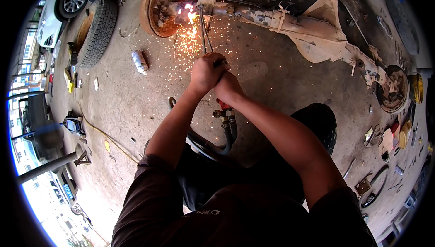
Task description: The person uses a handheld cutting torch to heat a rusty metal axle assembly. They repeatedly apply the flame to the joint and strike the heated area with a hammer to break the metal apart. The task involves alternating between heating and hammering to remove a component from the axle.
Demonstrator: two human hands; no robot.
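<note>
Both my hands are closed round a cutting torch, whose thin metal tubes reach forward to a vehicle axle. My left hand is in front, nearer the tip. Behind and touching it, my right hand wraps the handle, which the fingers mostly hide. Bright flame and a spray of orange sparks come from the axle tube beside the rusty brake drum. From the torch's rear, brass fittings lead into dark hoses that curve down between my legs.
A spray can lies on the concrete to the left, with a large tyre beyond it. A yellowish hose runs across the floor. Scattered parts and a looped belt lie on the right. Parked vehicles stand far left.
</note>
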